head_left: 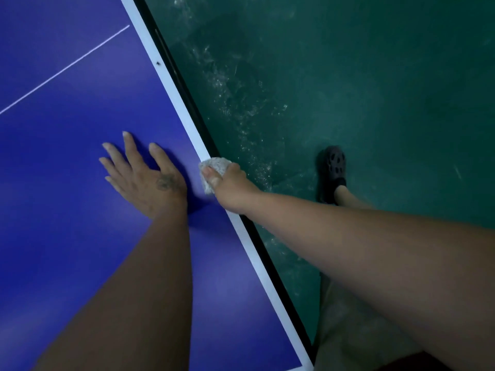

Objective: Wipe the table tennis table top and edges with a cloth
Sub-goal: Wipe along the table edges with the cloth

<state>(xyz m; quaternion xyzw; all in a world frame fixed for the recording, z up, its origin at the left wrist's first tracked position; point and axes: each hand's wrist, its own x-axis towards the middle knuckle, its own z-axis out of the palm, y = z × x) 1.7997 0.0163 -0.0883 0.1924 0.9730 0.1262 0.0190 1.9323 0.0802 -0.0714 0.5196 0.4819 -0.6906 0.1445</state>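
**Cloth held to the white rim of the tabletop**

Grips a crumpled pale cloth (214,170) in the fingers (211,174) of the right hand (231,183), thumb on top, the other fingers curled out of sight behind the wad. Presses that cloth onto the white border stripe (171,84) at the rim of the blue tabletop (53,183), with part of it reaching over the black side edge (192,108).

Lays the left hand (146,178) palm down on the blue surface just beside it, fingers (130,145) straight and spread, clear of the cloth. Reaches in with both bare forearms from the bottom of the view, the right one crossing the rim from the floor side.

Farther out on the blue: a thin white line (67,66) running slantwise toward the border stripe, and a small dark speck (158,63) on the stripe itself.

Beyond the rim: a dark green floor (388,76) with pale scuffed streaks near the table, and on it a foot in a dark perforated shoe (334,163), well apart from the cloth.
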